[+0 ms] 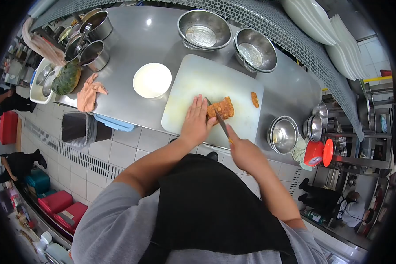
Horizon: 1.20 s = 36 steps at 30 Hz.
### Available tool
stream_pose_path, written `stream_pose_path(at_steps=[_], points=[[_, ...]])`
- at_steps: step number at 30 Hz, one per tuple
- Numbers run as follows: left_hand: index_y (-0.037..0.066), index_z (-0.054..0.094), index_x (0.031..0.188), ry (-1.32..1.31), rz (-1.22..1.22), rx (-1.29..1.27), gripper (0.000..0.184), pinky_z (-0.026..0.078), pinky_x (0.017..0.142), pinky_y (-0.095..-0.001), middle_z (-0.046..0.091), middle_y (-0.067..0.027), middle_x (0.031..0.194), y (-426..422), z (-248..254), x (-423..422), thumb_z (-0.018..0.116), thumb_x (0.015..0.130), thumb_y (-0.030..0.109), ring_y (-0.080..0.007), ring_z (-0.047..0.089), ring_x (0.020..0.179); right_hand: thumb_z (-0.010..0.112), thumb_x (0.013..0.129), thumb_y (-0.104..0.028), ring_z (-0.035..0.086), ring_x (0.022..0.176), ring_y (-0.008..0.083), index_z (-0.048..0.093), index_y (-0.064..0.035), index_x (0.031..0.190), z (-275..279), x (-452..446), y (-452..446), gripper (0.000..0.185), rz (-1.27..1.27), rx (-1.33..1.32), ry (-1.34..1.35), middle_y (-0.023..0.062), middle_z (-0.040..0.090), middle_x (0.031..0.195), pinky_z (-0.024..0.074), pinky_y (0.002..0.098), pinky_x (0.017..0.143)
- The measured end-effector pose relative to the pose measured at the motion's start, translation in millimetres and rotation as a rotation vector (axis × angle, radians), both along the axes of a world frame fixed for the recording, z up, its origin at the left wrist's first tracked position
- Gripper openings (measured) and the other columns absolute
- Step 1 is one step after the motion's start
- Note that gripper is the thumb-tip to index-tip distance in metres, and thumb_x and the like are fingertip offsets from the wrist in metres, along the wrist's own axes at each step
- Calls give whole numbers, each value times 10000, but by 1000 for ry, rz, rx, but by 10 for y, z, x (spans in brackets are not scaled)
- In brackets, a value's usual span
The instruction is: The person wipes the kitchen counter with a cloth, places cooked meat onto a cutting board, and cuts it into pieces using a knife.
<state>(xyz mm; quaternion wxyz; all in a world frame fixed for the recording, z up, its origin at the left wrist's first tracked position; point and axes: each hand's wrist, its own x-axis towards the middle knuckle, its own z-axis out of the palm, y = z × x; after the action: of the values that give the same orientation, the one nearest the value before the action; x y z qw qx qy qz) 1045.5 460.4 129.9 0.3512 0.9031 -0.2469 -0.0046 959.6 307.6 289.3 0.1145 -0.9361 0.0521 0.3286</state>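
On the white cutting board (185,88) lies a golden-brown piece of fried food (225,108) with a blistered crust. My left hand (196,119) is at its left end, fingers straight and close together, thumb by the near edge, steadying it. The handle of a knife (221,122) is in my closed right hand (246,154). Its blade slants across the left part of the food, close to my left fingers and thumb. A small brown strip of the same food (254,100) lies apart at the board's right side. What is beneath my left fingers is hidden.
Left of the board stands a white bowl (152,80). Metal bowls (204,30) sit behind and right of it (282,135). A pinkish cloth (88,93), a green pumpkin (67,78) and pots are farther left. A red scale (313,153) is at right. Other people are in the background.
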Motion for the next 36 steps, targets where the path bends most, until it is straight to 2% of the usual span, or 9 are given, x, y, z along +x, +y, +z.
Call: stream_pose_path(at_steps=[5,7,13,16,19,28,31,33,36], points=[[-77,189,1535,-22,-18,2,821,173,1214,-496,160,-279,1616,36,21,19,523,998,446,-402,152,1514,460,1007,-199,668,809,418,151,-186,1592,-466,109,75,662,-64,77,-113,248,686,870,522,536,763],[-79,181,1536,-14,-18,6,837,172,1215,-495,159,-278,1617,6,10,-26,526,994,458,-400,149,1515,461,991,-185,686,775,375,196,-124,1586,-419,40,13,655,6,50,-177,219,694,836,544,501,722],[-84,175,1536,-3,-18,62,853,167,1217,-492,155,-283,1616,27,47,0,521,993,477,-410,146,1512,463,982,-149,684,762,393,153,-141,1596,105,-388,-122,688,9,54,34,233,685,854,544,505,715],[-88,175,1535,-38,-40,22,852,168,1216,-494,157,-290,1611,35,27,-23,523,995,473,-421,147,1509,478,966,-126,685,765,395,136,-174,1602,-778,-234,-47,724,7,79,-196,239,683,865,544,508,720],[-92,177,1533,-34,-35,87,853,174,1213,-497,165,-297,1607,109,45,23,537,993,461,-427,155,1505,497,978,-148,664,715,412,140,-226,1597,-1048,-128,-20,719,-20,124,-287,232,671,803,525,523,697],[-83,214,1526,-32,-13,15,826,190,1201,-521,179,-297,1603,360,64,-52,584,973,405,-445,161,1499,505,986,-171,679,779,392,142,-219,1597,-648,-458,-217,713,-15,222,-251,213,690,866,543,501,698],[-7,310,1526,-96,-55,5,755,191,1193,-545,179,-297,1602,496,225,-48,603,959,399,-456,164,1495,509,1002,-197,669,771,412,164,-216,1593,-624,-710,-323,685,-66,333,-442,219,687,852,534,504,694],[109,379,1526,-230,-212,171,707,186,1188,-561,168,-289,1610,555,360,-46,631,939,412,-466,158,1495,515,1002,-196,667,777,421,175,-220,1591,-533,-775,-366,681,-118,360,-435,228,688,864,528,508,698],[153,454,1490,-208,-217,292,665,196,1188,-553,164,-284,1614,570,302,-61,626,928,465,-465,160,1495,530,1002,-196,664,797,438,191,-232,1588,-529,-829,-408,678,-207,390,-426,244,689,891,519,513,712]])
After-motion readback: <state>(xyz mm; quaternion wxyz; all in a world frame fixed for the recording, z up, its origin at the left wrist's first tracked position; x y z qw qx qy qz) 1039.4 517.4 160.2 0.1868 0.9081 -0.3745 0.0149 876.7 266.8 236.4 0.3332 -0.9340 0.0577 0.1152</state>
